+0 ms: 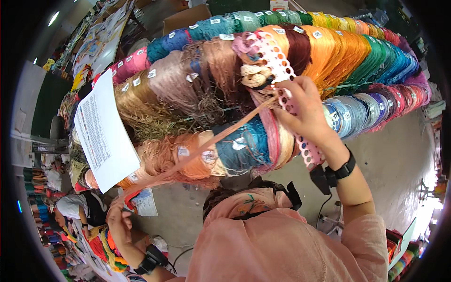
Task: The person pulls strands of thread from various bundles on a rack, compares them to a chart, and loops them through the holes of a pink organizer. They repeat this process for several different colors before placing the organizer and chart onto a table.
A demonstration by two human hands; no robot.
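A long skein of peach embroidery thread stretches diagonally between my two hands. At lower left, my left hand is closed on its far end. My right hand is closed around a pink perforated strip, with the thread's other end at its fingertips. Several small bundles hang from the strip's holes, among them a cream knotted bundle and pink strands. Exactly how the peach thread meets the strip is hidden by my fingers. Behind lie rows of coloured thread hanks.
Labelled hanks hang along horizontal rails, including orange, teal and brown ones. A printed white sheet leans on the rack at left. Another person bends over bright threads at lower left. A cardboard box stands behind.
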